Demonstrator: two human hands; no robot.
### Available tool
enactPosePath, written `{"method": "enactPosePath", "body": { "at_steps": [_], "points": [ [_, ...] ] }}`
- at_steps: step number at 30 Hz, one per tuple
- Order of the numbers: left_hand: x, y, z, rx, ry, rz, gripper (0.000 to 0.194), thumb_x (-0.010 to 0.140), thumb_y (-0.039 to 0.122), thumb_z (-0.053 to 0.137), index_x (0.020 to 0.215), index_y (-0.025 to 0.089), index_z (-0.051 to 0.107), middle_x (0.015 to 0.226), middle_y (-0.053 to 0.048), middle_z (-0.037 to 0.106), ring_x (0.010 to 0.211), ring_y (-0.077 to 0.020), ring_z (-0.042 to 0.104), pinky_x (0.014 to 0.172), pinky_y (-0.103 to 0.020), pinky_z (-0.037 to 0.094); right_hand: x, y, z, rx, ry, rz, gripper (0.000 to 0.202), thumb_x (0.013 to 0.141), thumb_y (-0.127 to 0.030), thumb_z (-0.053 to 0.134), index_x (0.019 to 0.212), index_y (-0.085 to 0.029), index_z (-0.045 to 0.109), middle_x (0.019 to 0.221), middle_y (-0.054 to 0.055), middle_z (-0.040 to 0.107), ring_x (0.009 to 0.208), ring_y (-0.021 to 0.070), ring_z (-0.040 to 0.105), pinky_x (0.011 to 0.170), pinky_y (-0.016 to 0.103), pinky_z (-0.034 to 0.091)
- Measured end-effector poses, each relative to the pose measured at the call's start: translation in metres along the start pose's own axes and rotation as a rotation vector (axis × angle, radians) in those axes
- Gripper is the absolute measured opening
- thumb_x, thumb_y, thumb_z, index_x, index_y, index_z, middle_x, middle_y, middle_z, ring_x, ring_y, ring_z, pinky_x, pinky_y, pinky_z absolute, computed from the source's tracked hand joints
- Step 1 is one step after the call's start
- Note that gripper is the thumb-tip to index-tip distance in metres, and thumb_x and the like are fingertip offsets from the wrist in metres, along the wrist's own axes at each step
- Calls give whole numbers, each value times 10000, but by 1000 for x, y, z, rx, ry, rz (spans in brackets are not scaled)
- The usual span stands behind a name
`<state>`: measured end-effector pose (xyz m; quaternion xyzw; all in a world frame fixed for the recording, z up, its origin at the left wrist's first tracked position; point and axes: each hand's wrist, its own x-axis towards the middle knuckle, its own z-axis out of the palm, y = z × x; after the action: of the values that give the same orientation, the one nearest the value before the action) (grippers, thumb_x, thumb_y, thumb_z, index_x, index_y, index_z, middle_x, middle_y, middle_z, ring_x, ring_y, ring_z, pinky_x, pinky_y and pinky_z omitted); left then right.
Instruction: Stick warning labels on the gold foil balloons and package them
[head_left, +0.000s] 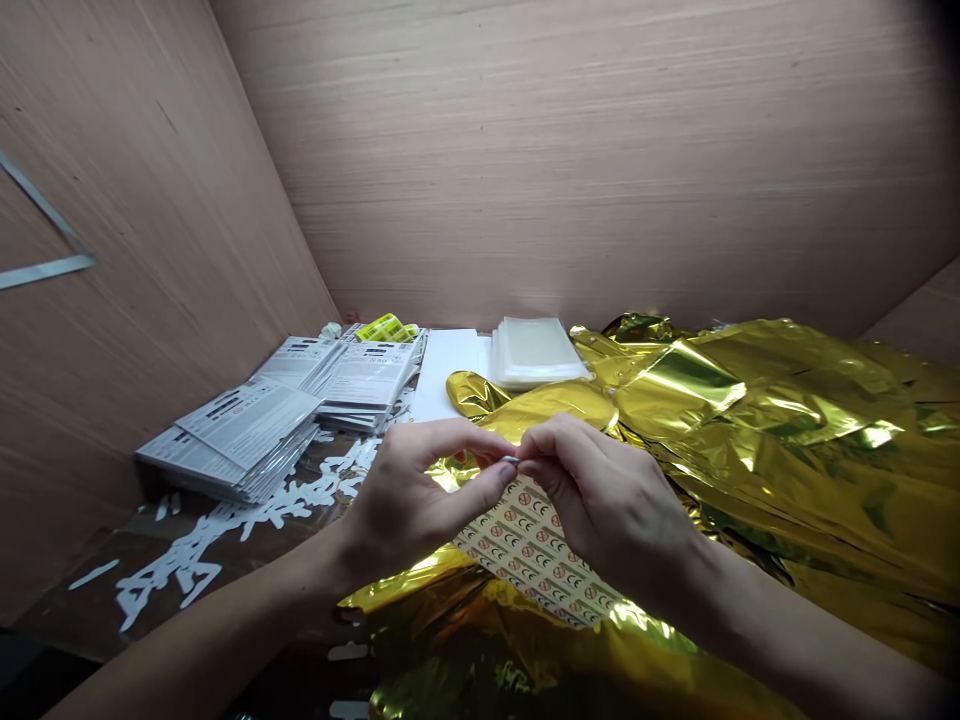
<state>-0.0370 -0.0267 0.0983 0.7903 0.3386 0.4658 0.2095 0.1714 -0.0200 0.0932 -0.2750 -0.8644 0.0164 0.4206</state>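
Note:
My left hand (pixel 420 480) and my right hand (pixel 600 485) meet at the fingertips near the middle of the view. Between them is a tiny whitish piece (pixel 511 460), pinched by the thumb and forefinger of my left hand and touched by the closed fingers of my right hand. It is too small to identify. Below the hands lies a sheet of small stickers (pixel 536 550) printed with CE marks and red round symbols. Shiny gold foil (pixel 465 640) spreads under and around that sheet.
Stacks of packaged cards (pixel 232 440) stand at the left, with white paper scraps (pixel 277 505) before them. Yellow labels (pixel 386 328), white sheets (pixel 446 370) and clear bags (pixel 536 355) lie behind. More gold foil (pixel 810 450) covers the right side. Wooden panels enclose the back and left.

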Motion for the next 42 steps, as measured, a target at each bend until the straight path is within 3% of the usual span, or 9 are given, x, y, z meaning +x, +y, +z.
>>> {"method": "enactPosePath", "body": {
  "at_steps": [17, 26, 30, 36, 42],
  "points": [
    [2, 0, -1, 27, -28, -14, 103, 907, 191, 712, 958, 172, 799, 865, -33, 811, 736, -151, 748, 682, -255, 575, -4, 1, 1, -23, -82, 114, 224, 1062, -227, 490, 876, -163, 598, 733, 14, 627, 613, 139, 536, 581, 283, 385],
    [-1, 5, -27, -8, -70, -89, 85, 918, 176, 700, 908, 175, 785, 1009, -83, 780, 941, -197, 727, 873, -345, 596, -3, 1, 3, 23, -247, 181, 372, 1075, -314, 454, 725, -206, 515, 542, -47, 538, 432, 101, 425, 446, 258, 297],
    [-15, 0, -50, 1, -97, -226, 88, 913, 216, 713, 911, 168, 786, 906, -81, 780, 843, -189, 726, 753, -298, 597, -7, 5, 9, 56, -386, 244, 368, 1074, -352, 442, 749, -225, 557, 501, -51, 532, 395, 111, 434, 410, 262, 292],
    [-39, -19, -83, 95, -297, -371, 90, 881, 219, 730, 889, 195, 816, 803, -38, 796, 693, -164, 722, 592, -227, 556, -28, 14, 25, 135, -784, 170, 385, 1069, -389, 468, 717, -238, 496, 570, -27, 558, 431, 124, 438, 421, 285, 268],
    [-64, -36, -88, 71, -454, -417, 139, 880, 163, 720, 974, 197, 817, 885, -43, 815, 770, -168, 767, 634, -198, 576, -46, 24, 45, 187, -916, 258, 404, 1074, -451, 436, 735, -246, 518, 572, -13, 563, 456, 139, 442, 446, 293, 256]
  ]
}}
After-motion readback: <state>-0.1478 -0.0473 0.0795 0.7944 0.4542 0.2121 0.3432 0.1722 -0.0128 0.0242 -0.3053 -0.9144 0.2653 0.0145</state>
